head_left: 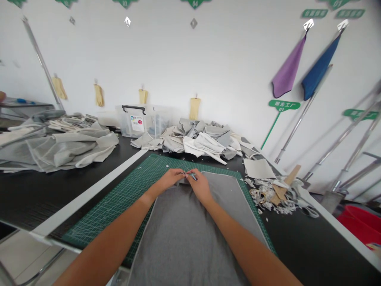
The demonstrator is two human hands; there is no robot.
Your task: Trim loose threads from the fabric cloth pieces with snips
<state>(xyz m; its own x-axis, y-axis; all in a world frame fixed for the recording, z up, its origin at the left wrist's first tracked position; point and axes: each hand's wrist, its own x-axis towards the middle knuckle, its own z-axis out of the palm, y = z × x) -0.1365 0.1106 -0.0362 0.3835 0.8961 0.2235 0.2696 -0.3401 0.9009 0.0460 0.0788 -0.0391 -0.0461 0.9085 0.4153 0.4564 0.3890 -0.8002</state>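
The right hand is pinching a small blue-handled tool, mostly hidden by its fingers, while the left hand is reaching in just beside it, its grip unclear, above the far edge of a grey fabric panel lying on a green cutting mat.

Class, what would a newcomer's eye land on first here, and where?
The left hand and right hand meet centrally, a slim blue tool between them, atop a grey fabric panel on a green gridded cutting mat. Behind them, pale grey fabric scraps heap along a black table; a purple cloth and a blue cloth hang at right.
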